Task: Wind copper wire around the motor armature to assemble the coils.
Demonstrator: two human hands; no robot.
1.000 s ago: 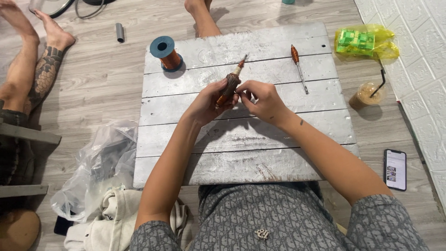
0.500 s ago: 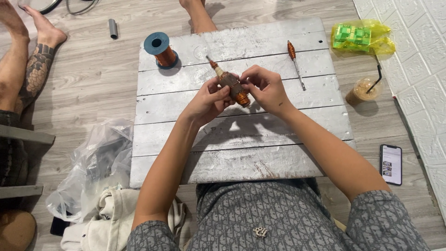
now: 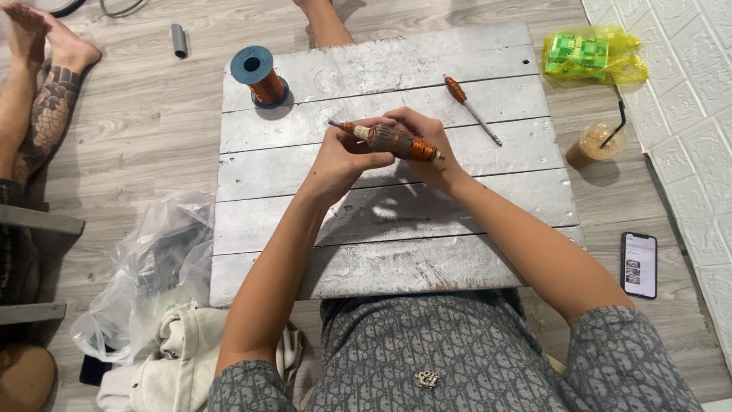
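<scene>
- Five pale grey wooden planks make up the board (image 3: 396, 252) that serves as work surface; it lies flat on a grey wood-look floor (image 3: 130, 145), with a white embossed wall panel (image 3: 679, 69) right of the board.
- Left of the board sit a crumpled clear plastic bag (image 3: 145, 282) and pale cloth (image 3: 175, 351); farther left another person's tattooed leg (image 3: 46, 114) rests on the floor.
- Right of the board lie a phone (image 3: 639, 265), an iced drink cup with a straw (image 3: 593, 143) and a yellow bag of green pieces (image 3: 591, 55).
- On the board's far left corner stands a blue spool of copper wire (image 3: 259, 75); a screwdriver with an orange handle (image 3: 473, 109) lies on its far right part.
- Both hands hold the motor armature (image 3: 393, 140) above the board's middle: left hand (image 3: 343, 156) pinches its left end, right hand (image 3: 427, 145) wraps fingers behind its right end.
- Its long axis runs nearly level across the board, the thin shaft tip pointing left and slightly away, the copper-wound end to the right.
- Half a second back it slanted more steeply, from far left down to near right; a second back it leaned the other way, its tip up and right.
</scene>
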